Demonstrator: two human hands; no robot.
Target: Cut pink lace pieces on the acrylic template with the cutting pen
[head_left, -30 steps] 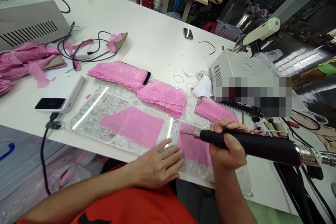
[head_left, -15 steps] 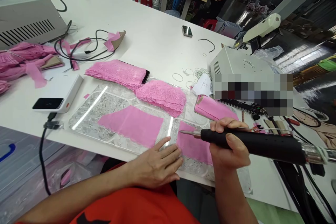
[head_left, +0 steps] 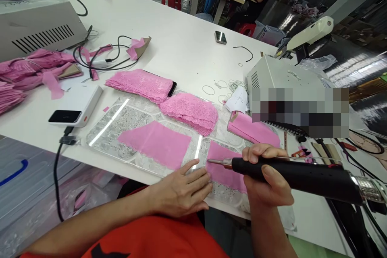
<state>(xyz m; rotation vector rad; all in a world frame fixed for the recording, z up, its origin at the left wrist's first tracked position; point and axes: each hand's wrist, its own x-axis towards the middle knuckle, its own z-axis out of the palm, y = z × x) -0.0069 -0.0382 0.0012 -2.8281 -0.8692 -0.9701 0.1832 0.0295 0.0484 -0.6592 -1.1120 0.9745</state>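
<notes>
My right hand (head_left: pixel 269 173) is wrapped round a black handheld tool (head_left: pixel 302 178) with a slim metal tip and a cable at its rear. The tip points left, at the left edge of a pink fabric piece (head_left: pixel 225 169); whether it touches cannot be told. My left hand (head_left: pixel 186 189) lies palm down with fingers stretched out, its fingertips by that same edge. Left of it, a larger pink fabric piece (head_left: pixel 163 145) lies flat on a clear-edged, grey-patterned mat (head_left: pixel 111 137). Behind are two stacks of pink lace pieces, a left stack (head_left: pixel 140 84) and a right stack (head_left: pixel 190 111).
Folded pink fabric (head_left: pixel 254 129) lies beside a grey machine box (head_left: pixel 278 76) on the right. At the left are a white power bank (head_left: pixel 80 105), black cables, bundled pink fabric (head_left: pixel 33 68) and another grey box (head_left: pixel 39 28). A co-worker (head_left: pixel 260 0) sits in the background.
The whole view has shifted slightly. The tool's tip has moved a little down and left over the pink fabric piece, to its left edge. My left hand has barely moved.
</notes>
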